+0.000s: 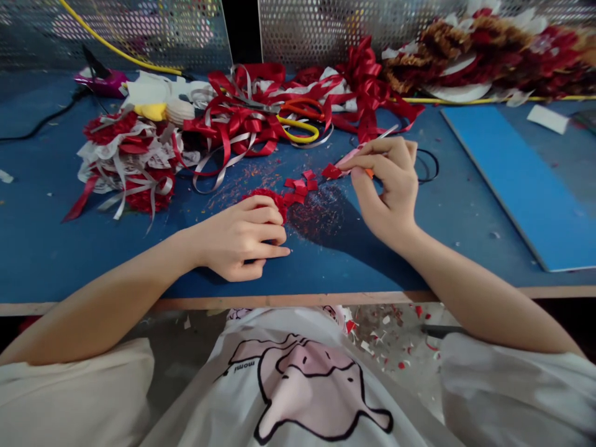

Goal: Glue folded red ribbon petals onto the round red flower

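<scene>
My left hand (246, 239) rests on the table with its fingers curled over a fluffy red flower (274, 202), which is mostly hidden beneath them. Small red ribbon pieces (300, 188) lie in a loose cluster just beyond its fingertips. In a pinch, my right hand (388, 180) holds a slim pink tool (349, 158); the fingers cover much of it, so its exact kind is unclear. A red ribbon square (331, 171) is at the fingertips, touching or very near the tool. Something small and orange (369, 173) shows between the fingers.
Tangled red and white ribbons (261, 133) lie behind, with yellow-and-orange-handled scissors (298, 127) on top. A ribboned flower bunch (133, 164) sits left, near a purple device (102, 82). A blue board (526, 186) lies right. Perforated metal panels (321, 34) stand behind.
</scene>
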`<state>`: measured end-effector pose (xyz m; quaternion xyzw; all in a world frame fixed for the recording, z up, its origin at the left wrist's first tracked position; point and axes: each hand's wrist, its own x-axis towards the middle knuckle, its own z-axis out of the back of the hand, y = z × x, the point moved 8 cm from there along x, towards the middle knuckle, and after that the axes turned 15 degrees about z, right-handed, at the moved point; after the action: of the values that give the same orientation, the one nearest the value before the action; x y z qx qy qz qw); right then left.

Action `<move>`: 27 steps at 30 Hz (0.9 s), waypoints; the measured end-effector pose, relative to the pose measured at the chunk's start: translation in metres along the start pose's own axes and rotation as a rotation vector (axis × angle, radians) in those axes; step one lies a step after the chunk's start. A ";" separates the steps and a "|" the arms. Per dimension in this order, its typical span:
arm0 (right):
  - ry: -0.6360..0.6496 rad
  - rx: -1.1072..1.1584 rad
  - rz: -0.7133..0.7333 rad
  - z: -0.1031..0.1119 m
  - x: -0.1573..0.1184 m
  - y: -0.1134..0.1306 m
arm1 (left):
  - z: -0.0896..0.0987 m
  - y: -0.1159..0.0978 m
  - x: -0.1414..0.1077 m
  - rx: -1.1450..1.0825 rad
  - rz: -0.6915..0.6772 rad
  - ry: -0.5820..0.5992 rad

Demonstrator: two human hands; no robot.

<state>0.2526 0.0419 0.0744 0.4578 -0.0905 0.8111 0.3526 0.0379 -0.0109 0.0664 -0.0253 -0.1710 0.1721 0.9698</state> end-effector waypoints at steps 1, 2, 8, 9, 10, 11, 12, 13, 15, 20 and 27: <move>-0.001 0.002 0.001 0.000 0.000 0.000 | -0.002 -0.001 -0.001 0.011 -0.018 0.016; 0.000 0.004 0.003 0.000 0.000 0.000 | -0.005 -0.003 -0.002 0.016 -0.033 0.023; 0.027 -0.010 0.009 0.000 0.001 0.003 | -0.026 0.008 0.007 0.146 0.247 0.046; 0.034 -0.015 0.012 0.000 0.001 0.004 | -0.026 0.014 0.009 0.180 0.345 0.006; 0.040 -0.021 0.018 0.000 0.001 0.004 | -0.023 0.019 0.010 0.208 0.439 -0.058; 0.045 -0.027 0.023 -0.001 0.002 0.005 | -0.019 0.023 0.010 0.229 0.520 -0.126; 0.047 -0.031 0.026 -0.001 0.002 0.005 | -0.016 0.025 0.010 0.237 0.580 -0.180; 0.043 -0.032 0.026 -0.001 0.002 0.005 | -0.015 0.027 0.010 0.232 0.619 -0.210; 0.029 -0.021 0.018 -0.001 0.002 0.004 | -0.017 0.028 0.012 0.184 0.652 -0.215; 0.023 0.008 -0.007 -0.002 0.001 0.001 | -0.021 0.028 0.018 0.088 0.693 -0.236; 0.016 0.020 -0.045 -0.001 0.001 0.001 | -0.004 0.015 0.021 -0.047 0.635 -0.403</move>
<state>0.2514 0.0423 0.0752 0.4568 -0.0692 0.8076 0.3666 0.0527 0.0106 0.0677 -0.0651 -0.3460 0.4618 0.8141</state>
